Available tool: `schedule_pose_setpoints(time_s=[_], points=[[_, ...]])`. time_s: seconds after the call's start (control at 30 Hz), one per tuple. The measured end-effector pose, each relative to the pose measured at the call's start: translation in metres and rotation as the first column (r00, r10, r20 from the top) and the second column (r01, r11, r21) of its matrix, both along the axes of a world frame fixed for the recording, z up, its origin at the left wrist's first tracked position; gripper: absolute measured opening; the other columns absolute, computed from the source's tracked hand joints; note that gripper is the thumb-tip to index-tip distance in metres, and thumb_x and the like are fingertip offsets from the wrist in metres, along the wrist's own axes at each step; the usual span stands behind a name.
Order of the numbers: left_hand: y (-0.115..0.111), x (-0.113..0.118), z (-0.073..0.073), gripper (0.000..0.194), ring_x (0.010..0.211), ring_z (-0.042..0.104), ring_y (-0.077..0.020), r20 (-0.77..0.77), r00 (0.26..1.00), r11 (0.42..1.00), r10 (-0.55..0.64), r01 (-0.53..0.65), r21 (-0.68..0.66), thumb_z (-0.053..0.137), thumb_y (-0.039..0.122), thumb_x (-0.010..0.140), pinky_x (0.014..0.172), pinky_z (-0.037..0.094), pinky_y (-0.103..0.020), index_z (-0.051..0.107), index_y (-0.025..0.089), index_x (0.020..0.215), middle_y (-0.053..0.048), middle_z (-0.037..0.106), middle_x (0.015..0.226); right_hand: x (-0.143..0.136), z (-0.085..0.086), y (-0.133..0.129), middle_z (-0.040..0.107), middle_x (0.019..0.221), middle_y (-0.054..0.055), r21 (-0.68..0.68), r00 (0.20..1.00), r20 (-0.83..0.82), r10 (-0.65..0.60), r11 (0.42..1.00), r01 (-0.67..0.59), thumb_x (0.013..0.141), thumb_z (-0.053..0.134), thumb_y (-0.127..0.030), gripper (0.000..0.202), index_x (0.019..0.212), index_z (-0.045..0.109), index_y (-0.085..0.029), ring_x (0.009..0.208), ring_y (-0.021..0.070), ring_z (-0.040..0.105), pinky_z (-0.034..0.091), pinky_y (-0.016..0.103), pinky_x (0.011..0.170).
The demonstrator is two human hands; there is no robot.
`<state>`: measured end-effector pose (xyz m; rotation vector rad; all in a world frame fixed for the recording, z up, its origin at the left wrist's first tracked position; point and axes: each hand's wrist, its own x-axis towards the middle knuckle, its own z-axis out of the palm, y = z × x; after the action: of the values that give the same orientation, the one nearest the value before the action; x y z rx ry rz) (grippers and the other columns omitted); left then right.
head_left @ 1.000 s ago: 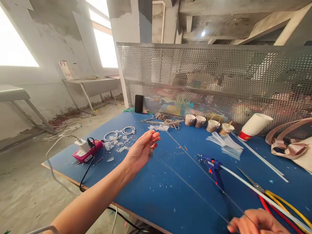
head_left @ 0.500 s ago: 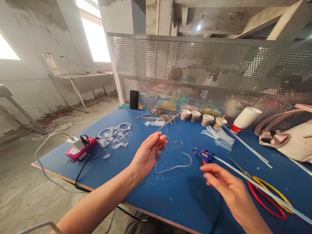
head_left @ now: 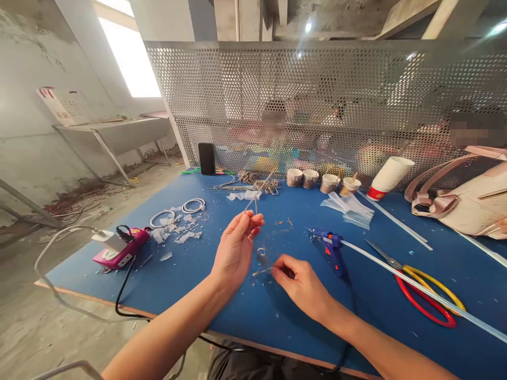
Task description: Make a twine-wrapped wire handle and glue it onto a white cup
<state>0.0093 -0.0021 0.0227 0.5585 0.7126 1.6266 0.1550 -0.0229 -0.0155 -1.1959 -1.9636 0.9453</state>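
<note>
My left hand is closed in a pinch over the middle of the table. Thin grey-beige cord sticks up and away from its fingertips. Lower and to the right, my right hand pinches a short length of similar cord, which points left from its fingers. A small loop hangs or lies between the hands, blurred; I cannot tell whether it belongs to the same cord. The blue glue gun, with a long clear glue stick in it, lies just right of my right hand.
Scissors lie at the right. Behind are cord bundles, several wrapped cups, a paper cup stack, plastic strips and a phone. White rings and a pink power strip sit left. A perforated screen stands behind.
My right hand has moved left from beside the glue gun and now pinches cord. The loose cord loop that lay on the table is pulled in. The view has shifted slightly.
</note>
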Motion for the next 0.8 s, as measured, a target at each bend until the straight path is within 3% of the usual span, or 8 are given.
schedule_pose_setpoints(time_s=[0.1, 0.2, 0.4, 0.47, 0.5, 0.6, 0.7, 0.8], points=[[0.004, -0.007, 0.002, 0.014, 0.073, 0.064, -0.0114, 0.008, 1.0, 1.0, 0.016, -0.016, 0.01, 0.076, 0.029, 0.068, 0.077, 0.043, -0.026, 0.068, 0.02, 0.076, 0.003, 0.072, 0.073, 0.017, -0.006, -0.01, 0.053, 0.056, -0.003, 0.013, 0.981, 0.175, 0.09, 0.996, -0.094, 0.081, 0.048, -0.018, 0.021, 0.06, 0.05, -0.02, 0.055, 0.0122, 0.046, 0.035, 0.025, 0.059], [0.007, -0.012, 0.005, 0.01, 0.072, 0.064, -0.0113, 0.027, 1.0, 1.0, 0.01, -0.01, 0.013, 0.074, 0.027, 0.071, 0.078, 0.043, -0.026, 0.068, 0.02, 0.076, 0.003, 0.072, 0.073, 0.037, -0.005, -0.024, 0.056, 0.057, -0.004, -0.015, 0.892, 0.371, 0.258, 0.962, -0.272, 0.076, 0.05, -0.01, 0.02, 0.057, 0.051, -0.019, 0.056, 0.0115, 0.047, 0.036, 0.025, 0.065], [0.009, -0.016, 0.003, 0.009, 0.072, 0.064, -0.012, 0.041, 0.999, 1.0, -0.007, 0.008, -0.003, 0.072, 0.024, 0.072, 0.077, 0.046, -0.026, 0.069, 0.018, 0.077, 0.0, 0.072, 0.073, 0.08, 0.029, -0.041, 0.063, 0.064, -0.005, -0.381, 0.691, 0.369, 0.622, 0.779, -0.497, 0.062, 0.07, -0.012, 0.011, 0.069, 0.069, -0.022, 0.061, 0.0116, 0.056, 0.04, 0.021, 0.064], [0.008, -0.014, 0.002, 0.01, 0.072, 0.064, -0.0121, 0.036, 0.999, 0.999, -0.032, 0.033, -0.011, 0.073, 0.025, 0.072, 0.076, 0.047, -0.026, 0.069, 0.018, 0.077, 0.0, 0.072, 0.073, 0.085, 0.042, -0.034, 0.067, 0.076, -0.002, -0.36, 0.758, 0.37, 0.537, 0.835, -0.415, 0.06, 0.076, -0.021, 0.022, 0.082, 0.071, -0.023, 0.07, 0.0151, 0.059, 0.041, 0.023, 0.066], [0.007, -0.012, 0.001, 0.01, 0.072, 0.063, -0.0123, 0.032, 0.998, 0.999, -0.047, 0.048, -0.014, 0.073, 0.025, 0.071, 0.076, 0.047, -0.027, 0.068, 0.018, 0.077, 0.0, 0.071, 0.073, 0.083, 0.046, -0.027, 0.067, 0.081, -0.001, -0.333, 0.824, 0.341, 0.453, 0.878, -0.345, 0.066, 0.073, -0.026, 0.02, 0.085, 0.07, -0.022, 0.074, 0.016, 0.059, 0.043, 0.024, 0.067], [0.002, -0.004, 0.0, 0.013, 0.072, 0.063, -0.0126, 0.021, 0.996, 0.996, -0.091, 0.091, -0.017, 0.075, 0.025, 0.07, 0.076, 0.049, -0.027, 0.068, 0.017, 0.078, 0.0, 0.07, 0.072, 0.063, 0.048, 0.002, 0.067, 0.091, 0.002, -0.219, 0.99, 0.07, 0.124, 0.97, -0.106, 0.082, 0.057, -0.034, 0.019, 0.094, 0.065, -0.022, 0.083, 0.0164, 0.06, 0.045, 0.026, 0.077], [-0.005, 0.003, 0.0, 0.017, 0.069, 0.062, -0.0121, 0.019, 0.992, 0.991, -0.129, 0.129, -0.045, 0.077, 0.026, 0.068, 0.075, 0.05, -0.027, 0.068, 0.015, 0.078, -0.001, 0.069, 0.069, 0.031, 0.039, 0.031, 0.066, 0.102, 0.005, -0.174, 0.948, -0.314, -0.046, 0.985, -0.01, 0.078, 0.06, -0.035, 0.024, 0.098, 0.063, -0.02, 0.094, 0.0184, 0.059, 0.044, 0.032, 0.087], [-0.012, 0.005, -0.002, 0.022, 0.061, 0.061, -0.0105, -0.003, 0.983, 0.978, -0.184, 0.183, -0.096, 0.08, 0.024, 0.063, 0.063, 0.05, -0.022, 0.069, 0.015, 0.079, -0.001, 0.068, 0.069, 0.0, 0.035, 0.046, 0.065, 0.098, 0.005, -0.24, 0.814, -0.575, -0.081, 0.968, -0.074, 0.074, 0.062, -0.031, 0.024, 0.095, 0.063, -0.019, 0.095, 0.0188, 0.059, 0.043, 0.034, 0.09]])
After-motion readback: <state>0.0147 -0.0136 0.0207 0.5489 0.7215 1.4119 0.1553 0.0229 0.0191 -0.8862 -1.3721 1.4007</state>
